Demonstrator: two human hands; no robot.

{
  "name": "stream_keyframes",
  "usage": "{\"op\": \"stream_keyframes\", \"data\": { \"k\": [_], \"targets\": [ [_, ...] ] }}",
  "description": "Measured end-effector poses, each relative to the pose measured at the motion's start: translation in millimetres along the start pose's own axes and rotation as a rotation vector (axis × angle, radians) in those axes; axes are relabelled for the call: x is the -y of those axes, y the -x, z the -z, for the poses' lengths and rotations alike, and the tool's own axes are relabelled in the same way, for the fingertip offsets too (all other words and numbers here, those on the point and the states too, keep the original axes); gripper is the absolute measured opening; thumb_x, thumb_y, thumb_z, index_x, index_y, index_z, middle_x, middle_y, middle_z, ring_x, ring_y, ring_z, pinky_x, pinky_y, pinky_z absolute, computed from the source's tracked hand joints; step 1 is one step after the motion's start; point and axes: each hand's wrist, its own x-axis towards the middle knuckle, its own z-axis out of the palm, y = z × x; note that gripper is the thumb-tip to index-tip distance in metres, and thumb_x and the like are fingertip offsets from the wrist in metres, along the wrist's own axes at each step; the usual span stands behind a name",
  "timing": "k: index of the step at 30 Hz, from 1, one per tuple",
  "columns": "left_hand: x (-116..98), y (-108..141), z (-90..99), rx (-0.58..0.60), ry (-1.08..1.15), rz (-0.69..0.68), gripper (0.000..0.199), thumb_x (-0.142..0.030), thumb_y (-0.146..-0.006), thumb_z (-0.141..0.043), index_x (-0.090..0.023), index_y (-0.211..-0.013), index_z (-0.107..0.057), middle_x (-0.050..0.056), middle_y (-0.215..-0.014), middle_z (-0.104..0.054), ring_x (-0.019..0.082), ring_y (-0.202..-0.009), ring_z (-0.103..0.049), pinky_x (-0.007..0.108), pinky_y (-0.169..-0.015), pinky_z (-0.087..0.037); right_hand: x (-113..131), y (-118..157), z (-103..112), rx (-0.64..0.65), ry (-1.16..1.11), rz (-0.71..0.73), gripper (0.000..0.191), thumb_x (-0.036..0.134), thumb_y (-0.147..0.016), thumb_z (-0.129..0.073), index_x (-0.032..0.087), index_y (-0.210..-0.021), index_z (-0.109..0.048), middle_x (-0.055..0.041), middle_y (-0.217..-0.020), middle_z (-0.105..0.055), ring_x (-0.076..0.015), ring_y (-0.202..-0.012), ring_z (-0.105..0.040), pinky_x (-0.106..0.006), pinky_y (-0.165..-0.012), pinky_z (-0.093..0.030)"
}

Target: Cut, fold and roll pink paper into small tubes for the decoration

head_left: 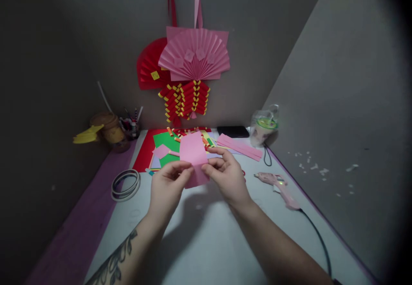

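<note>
- Pink paper [194,147] is being held up mid-frame, just over the counter [206,250], with a bend running across it near the bottom and the part below looking a bit darker.
- Its lower left edge is pinched by the left hand [169,186], thumb and fingers closed on it.
- Same deal on the other side: the right edge is gripped by the right hand [227,175], thumb pressed in near the bend, index finger stretched out higher up.
- Behind all that, a red sheet [140,160] and a green sheet [165,139] are partly covered by small bits, plus some pink strips [240,147] laid off to the right.
- Middle right, a pink glue gun [279,186] can be seen lying on its side, nozzle aimed left, a little light glowing on it.
- Over at centre left, a couple of pale rings [121,198] are stacked loosely.
- Top middle, a pink fan [195,57] is hung partly in front of a red fan [151,68], with red-and-yellow rolls [195,98] strung below.
- Right of centre, a green-lidded cup [264,128] is wrapped in clear plastic, near a flat black slab [233,131].
</note>
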Motion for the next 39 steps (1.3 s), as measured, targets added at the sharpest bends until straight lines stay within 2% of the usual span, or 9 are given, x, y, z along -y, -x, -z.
{"op": "stream_keyframes", "data": {
  "k": [3,5,8,12,18,24,32,39],
  "targets": [
    [4,-5,-0.1,-0.06,0.118,0.03,0.021,-0.029,-0.063,-0.078,-0.016,-0.078,-0.07,0.002,-0.07,-0.068,0.011,-0.062,-0.058,0.021,-0.059,-0.047,-4,-4,4,0.075,0.053,-0.058,0.027,0.037,-0.066,-0.075,0.018,-0.081,-0.063,0.0029,-0.061,-0.06,-0.0107,-0.055,-0.053,-0.023,-0.054,-0.043],
    [7,-9,1.2,-0.117,0.193,0.041,0.024,-0.029,-0.06,-0.08,-0.016,-0.078,-0.07,0.002,-0.071,-0.068,0.011,-0.064,-0.059,0.021,-0.061,-0.047,-6,-6,7,0.149,0.113,-0.093,0.029,0.044,-0.069,-0.073,0.017,-0.069,-0.063,0.002,-0.058,-0.058,-0.0105,-0.053,-0.051,-0.023,-0.053,-0.041],
    [12,-15,3.3,-0.175,0.291,0.086,0.028,-0.029,-0.057,-0.081,-0.016,-0.078,-0.069,0.0,-0.071,-0.066,0.01,-0.062,-0.058,0.021,-0.059,-0.046,-8,-6,10,0.249,0.13,-0.151,0.038,0.054,-0.074,-0.066,0.016,-0.068,-0.065,-0.0009,-0.059,-0.062,-0.0112,-0.053,-0.054,-0.023,-0.053,-0.042],
    [17,-19,3.6,-0.178,0.332,0.16,0.032,-0.029,-0.054,-0.082,-0.014,-0.078,-0.067,-0.002,-0.065,-0.062,0.007,-0.053,-0.052,0.019,-0.052,-0.041,-11,-7,9,0.3,0.115,-0.216,0.048,0.062,-0.076,-0.059,0.015,-0.069,-0.067,-0.0053,-0.065,-0.068,-0.0113,-0.054,-0.057,-0.022,-0.05,-0.041],
    [20,-19,0.2,-0.169,0.385,0.243,0.037,-0.026,-0.049,-0.085,-0.011,-0.078,-0.067,0.0,-0.069,-0.063,0.008,-0.058,-0.054,0.019,-0.055,-0.041,-10,-7,9,0.301,0.229,-0.295,0.041,0.056,-0.071,-0.067,0.016,-0.064,-0.061,-0.0035,-0.06,-0.066,-0.0105,-0.05,-0.055,-0.019,-0.045,-0.035],
    [25,-19,0.0,-0.151,0.369,0.245,0.036,-0.026,-0.051,-0.084,-0.012,-0.079,-0.067,-0.001,-0.067,-0.061,0.008,-0.058,-0.052,0.019,-0.054,-0.04,-5,-5,8,0.286,0.291,-0.272,0.03,0.043,-0.069,-0.071,0.017,-0.06,-0.059,0.0006,-0.053,-0.061,-0.009,-0.046,-0.049,-0.021,-0.046,-0.035],
    [23,-18,1.0,-0.14,0.364,0.225,0.035,-0.027,-0.052,-0.084,-0.012,-0.079,-0.068,0.001,-0.07,-0.063,0.009,-0.06,-0.054,0.02,-0.057,-0.042,-7,-6,8,0.28,0.298,-0.294,0.028,0.041,-0.071,-0.068,0.017,-0.059,-0.059,0.0005,-0.053,-0.061,-0.0092,-0.045,-0.048,-0.023,-0.047,-0.036],
    [26,-19,0.9,-0.131,0.348,0.227,0.037,-0.029,-0.053,-0.084,-0.012,-0.082,-0.069,0.0,-0.066,-0.062,0.008,-0.057,-0.053,0.02,-0.055,-0.041,-7,-7,8,0.279,0.315,-0.287,0.027,0.04,-0.071,-0.069,0.017,-0.059,-0.059,0.0002,-0.053,-0.061,-0.0092,-0.045,-0.046,-0.023,-0.047,-0.034]
  ]
}}
